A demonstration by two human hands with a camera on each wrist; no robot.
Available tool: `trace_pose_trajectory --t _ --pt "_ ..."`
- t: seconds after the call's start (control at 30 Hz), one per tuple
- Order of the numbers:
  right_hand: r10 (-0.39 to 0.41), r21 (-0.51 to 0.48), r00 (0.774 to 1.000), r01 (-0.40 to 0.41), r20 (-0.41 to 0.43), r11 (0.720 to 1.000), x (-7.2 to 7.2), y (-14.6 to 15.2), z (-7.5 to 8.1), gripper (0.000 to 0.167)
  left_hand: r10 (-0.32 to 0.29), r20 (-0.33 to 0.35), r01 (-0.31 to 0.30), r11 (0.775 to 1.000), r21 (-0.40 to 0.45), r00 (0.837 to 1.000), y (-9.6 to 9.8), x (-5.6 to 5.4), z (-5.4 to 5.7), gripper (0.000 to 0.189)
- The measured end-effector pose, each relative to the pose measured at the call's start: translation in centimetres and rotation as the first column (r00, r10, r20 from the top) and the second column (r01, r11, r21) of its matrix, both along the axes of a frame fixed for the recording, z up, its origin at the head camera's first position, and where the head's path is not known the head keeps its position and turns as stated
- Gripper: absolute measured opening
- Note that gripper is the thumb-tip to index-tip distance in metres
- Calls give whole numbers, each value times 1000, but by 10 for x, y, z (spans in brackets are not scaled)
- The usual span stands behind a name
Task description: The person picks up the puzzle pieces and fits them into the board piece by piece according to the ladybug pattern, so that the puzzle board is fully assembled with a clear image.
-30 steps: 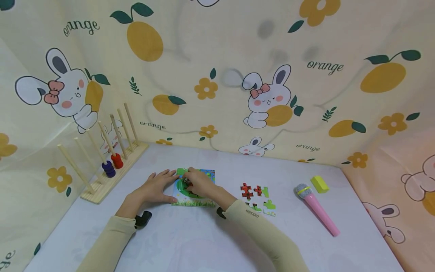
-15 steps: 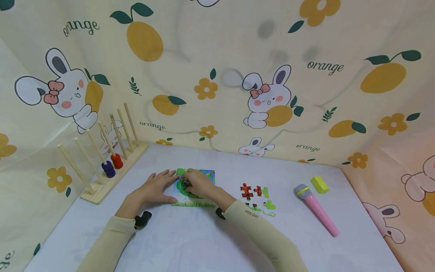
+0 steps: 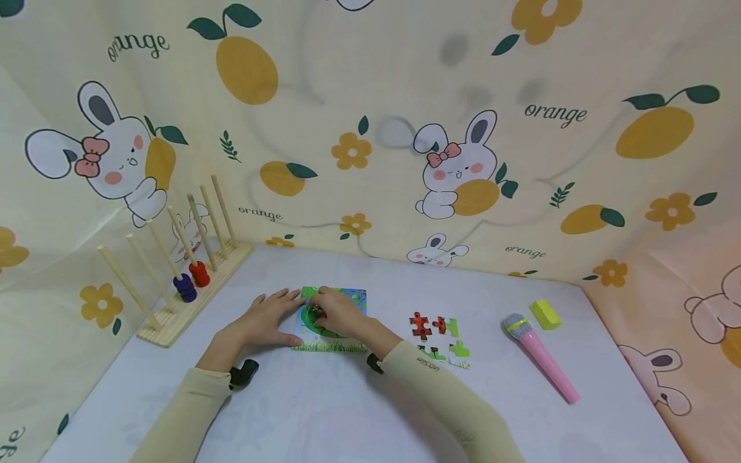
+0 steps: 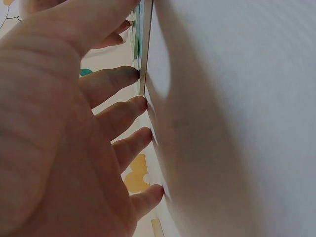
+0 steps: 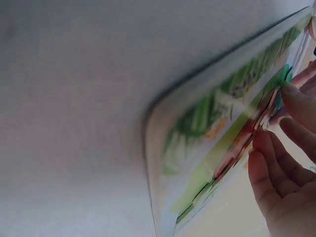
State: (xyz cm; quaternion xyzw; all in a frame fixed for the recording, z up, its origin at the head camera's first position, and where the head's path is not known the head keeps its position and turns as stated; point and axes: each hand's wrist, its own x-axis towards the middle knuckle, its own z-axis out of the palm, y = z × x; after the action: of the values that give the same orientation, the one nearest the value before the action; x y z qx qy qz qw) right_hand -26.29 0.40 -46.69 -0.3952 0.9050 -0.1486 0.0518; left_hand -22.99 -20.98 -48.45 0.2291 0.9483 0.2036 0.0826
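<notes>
A puzzle board [image 3: 347, 346] with a green and blue picture lies flat on the table. My left hand [image 3: 266, 319] is spread along its left edge, fingertips on the table and thumb at the board's lower left corner. In the left wrist view the fingers [image 4: 121, 113] are stretched out beside the board's side. My right hand [image 3: 341, 313] is over the board's middle, pinching a dark puzzle piece [image 3: 316, 308] between thumb and fingers. The right wrist view shows these fingertips [image 5: 261, 148] right at the picture's surface; the hand hides much of the piece.
Several loose red and green puzzle pieces [image 3: 420, 326] lie right of the board. Farther right are a pink toy microphone [image 3: 547, 363] and a yellow block [image 3: 545, 314]. A wooden peg rack [image 3: 168, 321] with blue rings [image 3: 185, 288] and red rings [image 3: 199, 274] stands at left.
Both hands stay in nearly the same place. The right hand's fingers shift only slightly over the board; the loose pieces have not moved.
</notes>
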Motion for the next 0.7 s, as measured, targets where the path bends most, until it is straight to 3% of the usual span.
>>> trace_pose_trajectory --t 0.23,0.33,0.5,0.7 --pt "27 12 997 -26 -76 1000 2 0 0 37 -8 -2 8 1000 -5 1000 -1 0 -1 94" --pt "52 106 988 -37 -145 994 7 0 1 41 -12 -3 12 1000 -8 1000 -2 0 -2 94" --pt "117 318 975 -52 -187 947 22 2 3 61 -19 -6 19 1000 -11 1000 -2 0 -2 94" --pt "161 429 979 -94 -123 898 38 8 0 77 -24 -6 23 1000 -13 1000 -2 -1 -2 95"
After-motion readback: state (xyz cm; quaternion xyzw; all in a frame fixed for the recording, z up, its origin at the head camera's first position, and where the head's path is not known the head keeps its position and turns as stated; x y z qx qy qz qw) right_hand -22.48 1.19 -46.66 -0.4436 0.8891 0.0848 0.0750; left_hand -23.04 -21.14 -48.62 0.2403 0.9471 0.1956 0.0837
